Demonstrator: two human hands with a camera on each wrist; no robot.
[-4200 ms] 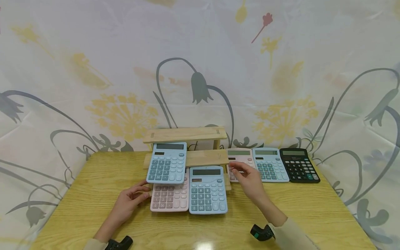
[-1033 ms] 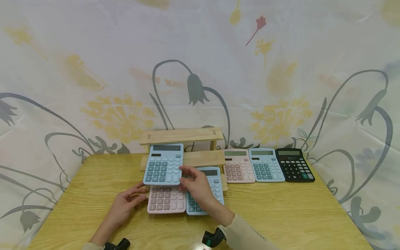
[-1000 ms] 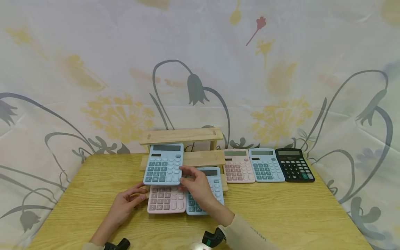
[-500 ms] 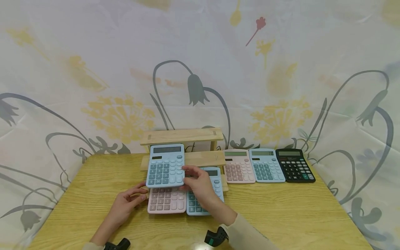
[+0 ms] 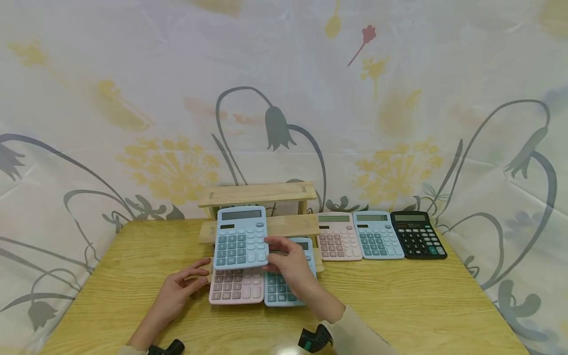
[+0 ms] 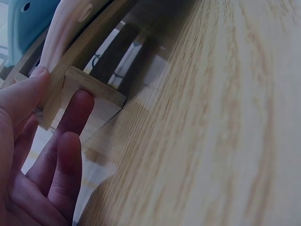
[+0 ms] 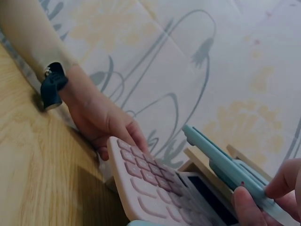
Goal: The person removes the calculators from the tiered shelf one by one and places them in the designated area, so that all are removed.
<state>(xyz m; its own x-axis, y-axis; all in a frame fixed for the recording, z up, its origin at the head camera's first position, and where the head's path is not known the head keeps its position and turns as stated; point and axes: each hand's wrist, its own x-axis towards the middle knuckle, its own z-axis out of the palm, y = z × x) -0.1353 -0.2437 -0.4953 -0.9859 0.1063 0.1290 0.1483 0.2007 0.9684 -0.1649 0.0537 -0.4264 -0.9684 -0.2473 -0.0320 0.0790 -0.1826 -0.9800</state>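
My right hand [image 5: 293, 266] pinches a light blue calculator [image 5: 241, 236] by its right edge, thumb below and index finger above. That calculator overlaps the middle shelf of a small wooden rack [image 5: 257, 194] and the top part of a pink calculator [image 5: 237, 286] in the head view. Beside the pink one, another blue calculator [image 5: 284, 291] leans on the rack's lower tier, partly hidden by my right hand. My left hand [image 5: 179, 291] holds the rack's lower left end. In the left wrist view its thumb [image 6: 28, 89] is on the wooden board and fingertips touch a wooden block underneath.
Right of the rack, a pink calculator [image 5: 339, 236], a blue calculator [image 5: 379, 236] and a black calculator [image 5: 419, 236] lie side by side on the wooden table [image 5: 399, 305]. A flower-patterned cloth [image 5: 284, 74] hangs behind the table.
My right hand has come left from the pink calculator at the right and gripped the upper blue calculator. Over the last second it has shifted that calculator rightward and slightly nearer. My left hand stays.
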